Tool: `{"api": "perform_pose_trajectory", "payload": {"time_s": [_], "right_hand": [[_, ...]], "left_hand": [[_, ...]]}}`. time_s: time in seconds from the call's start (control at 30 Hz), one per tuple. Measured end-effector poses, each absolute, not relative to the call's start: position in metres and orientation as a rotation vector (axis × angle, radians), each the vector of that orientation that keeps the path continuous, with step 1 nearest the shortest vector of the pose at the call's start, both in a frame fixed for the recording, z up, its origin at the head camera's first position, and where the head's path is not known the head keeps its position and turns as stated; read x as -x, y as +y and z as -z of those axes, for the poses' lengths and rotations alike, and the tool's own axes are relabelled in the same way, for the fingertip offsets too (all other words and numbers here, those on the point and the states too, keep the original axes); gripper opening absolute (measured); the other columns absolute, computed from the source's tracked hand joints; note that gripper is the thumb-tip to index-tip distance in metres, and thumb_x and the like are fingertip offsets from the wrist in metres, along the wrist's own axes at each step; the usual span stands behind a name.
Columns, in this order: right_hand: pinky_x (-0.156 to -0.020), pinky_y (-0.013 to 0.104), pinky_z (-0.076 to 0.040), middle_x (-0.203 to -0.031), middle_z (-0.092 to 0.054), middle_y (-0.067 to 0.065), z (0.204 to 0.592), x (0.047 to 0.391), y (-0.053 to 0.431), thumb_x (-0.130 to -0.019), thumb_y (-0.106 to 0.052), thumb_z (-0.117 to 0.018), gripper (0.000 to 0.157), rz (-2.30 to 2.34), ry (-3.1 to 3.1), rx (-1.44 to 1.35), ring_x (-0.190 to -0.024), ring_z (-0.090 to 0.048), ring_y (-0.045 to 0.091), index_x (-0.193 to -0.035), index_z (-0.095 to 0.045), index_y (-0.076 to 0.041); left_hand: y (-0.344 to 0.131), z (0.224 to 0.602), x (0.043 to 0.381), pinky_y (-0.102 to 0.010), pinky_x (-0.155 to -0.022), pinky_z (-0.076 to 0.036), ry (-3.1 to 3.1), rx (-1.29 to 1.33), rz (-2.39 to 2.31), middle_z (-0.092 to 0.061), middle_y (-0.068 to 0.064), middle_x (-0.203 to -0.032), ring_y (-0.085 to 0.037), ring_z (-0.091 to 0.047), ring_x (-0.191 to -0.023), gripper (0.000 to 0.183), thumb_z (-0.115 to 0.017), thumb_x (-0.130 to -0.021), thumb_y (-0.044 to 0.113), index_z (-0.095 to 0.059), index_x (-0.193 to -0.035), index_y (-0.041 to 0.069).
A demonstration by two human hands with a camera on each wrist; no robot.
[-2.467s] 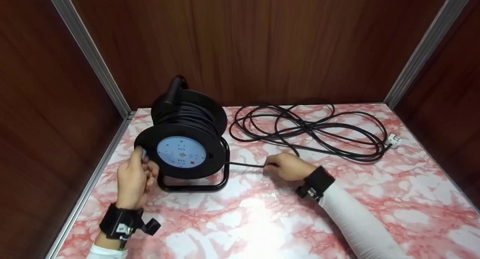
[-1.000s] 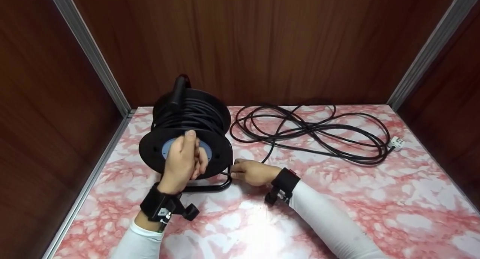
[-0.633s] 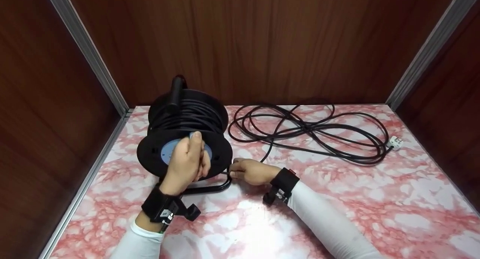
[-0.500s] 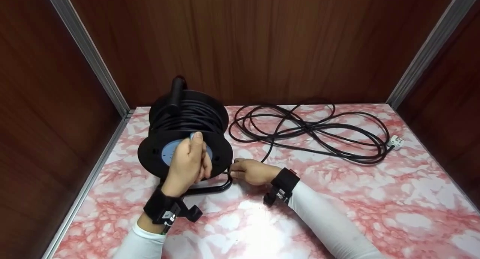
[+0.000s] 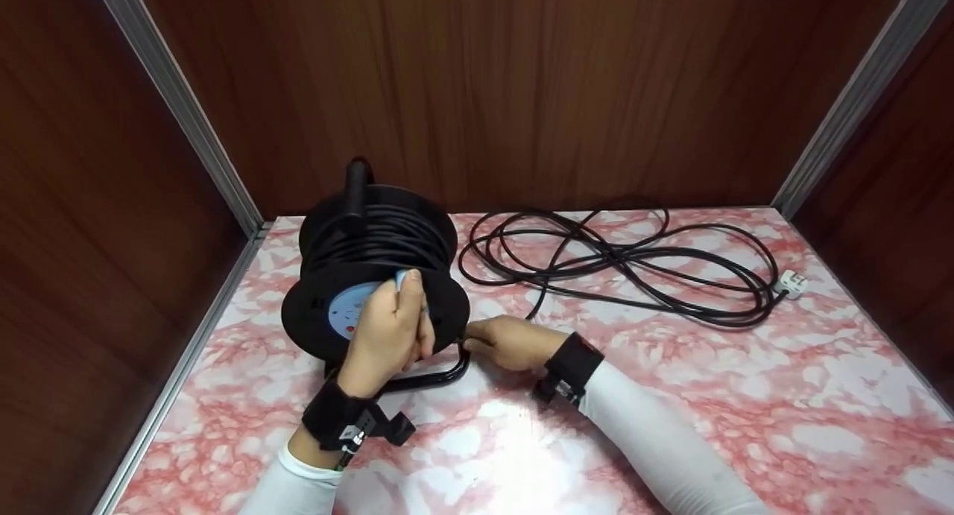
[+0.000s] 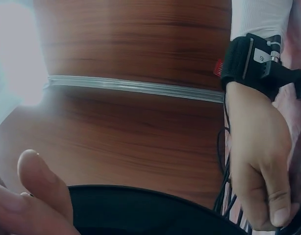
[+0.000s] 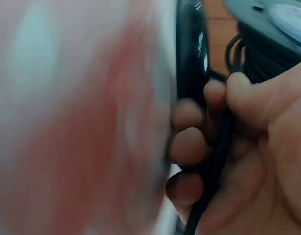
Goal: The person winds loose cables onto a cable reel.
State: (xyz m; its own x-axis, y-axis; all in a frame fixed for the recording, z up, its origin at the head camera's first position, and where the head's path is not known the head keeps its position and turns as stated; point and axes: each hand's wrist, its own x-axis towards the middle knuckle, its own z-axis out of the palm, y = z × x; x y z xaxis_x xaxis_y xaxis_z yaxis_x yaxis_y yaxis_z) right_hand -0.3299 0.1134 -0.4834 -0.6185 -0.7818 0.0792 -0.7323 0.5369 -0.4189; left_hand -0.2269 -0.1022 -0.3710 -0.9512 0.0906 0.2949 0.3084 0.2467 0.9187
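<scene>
A black cable reel (image 5: 305, 323) stands upright at the left of the table in the head view, black cable wound round its drum. On its front disc is a pale blue socket panel (image 5: 344, 311), partly covered by my left hand (image 5: 389, 329). That hand pinches a small light-blue knob (image 5: 401, 278) at the disc's upper right. Beside the reel's lower right edge, my right hand (image 5: 514, 341) holds the cable. In the right wrist view the cable (image 7: 220, 152) runs between its curled fingers and thumb, close to the black tube frame (image 7: 191, 54).
Loose cable (image 5: 611, 254) lies in wide crossing loops at the back right, ending in a white plug (image 5: 791, 282). The reel's carrying handle (image 5: 358, 187) sticks up at its top. Wood-grain panels (image 5: 566, 90) wall the marbled table (image 5: 656, 440) on several sides.
My left hand has swung from the disc's left side to its right with the knob, and the disc has turned. My right hand has moved left, up to the reel's frame.
</scene>
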Motion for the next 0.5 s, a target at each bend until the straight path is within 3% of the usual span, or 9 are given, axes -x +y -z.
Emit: {"api": "perform_pose_trajectory", "payload": {"time_s": [0.23,0.37,0.5], "right_hand": [[-0.072,0.037,-0.055,-0.078,-0.064,-0.013,0.456,0.340,0.176,-0.101,-0.039,-0.065,0.017,0.609,3.035,1.152,-0.073,-0.064,0.013,-0.091,-0.062,-0.025],[-0.065,0.037,-0.052,-0.072,-0.059,-0.010,0.442,0.349,0.210,-0.099,-0.036,-0.069,0.022,0.695,3.202,1.271,-0.065,-0.060,0.014,-0.085,-0.061,-0.021],[-0.063,0.034,-0.052,-0.072,-0.060,-0.009,0.451,0.350,0.228,-0.100,-0.034,-0.068,0.018,0.676,3.082,1.146,-0.061,-0.058,0.010,-0.089,-0.064,-0.020]], "left_hand": [[-0.088,0.375,0.229,-0.035,-0.037,-0.040,-2.455,0.354,1.645,-0.055,-0.007,-0.044,-0.024,-0.053,-0.034,0.055,-0.039,-0.111,0.039,-0.060,-0.077,0.002],[-0.082,0.377,0.231,-0.035,-0.035,-0.040,-2.504,0.325,1.603,-0.056,-0.007,-0.045,-0.020,-0.051,-0.032,0.052,-0.040,-0.110,0.042,-0.060,-0.080,0.004],[-0.079,0.378,0.232,-0.036,-0.030,-0.037,-2.532,0.329,1.575,-0.057,-0.007,-0.044,-0.017,-0.046,-0.027,0.053,-0.041,-0.109,0.043,-0.060,-0.080,0.004]]}}
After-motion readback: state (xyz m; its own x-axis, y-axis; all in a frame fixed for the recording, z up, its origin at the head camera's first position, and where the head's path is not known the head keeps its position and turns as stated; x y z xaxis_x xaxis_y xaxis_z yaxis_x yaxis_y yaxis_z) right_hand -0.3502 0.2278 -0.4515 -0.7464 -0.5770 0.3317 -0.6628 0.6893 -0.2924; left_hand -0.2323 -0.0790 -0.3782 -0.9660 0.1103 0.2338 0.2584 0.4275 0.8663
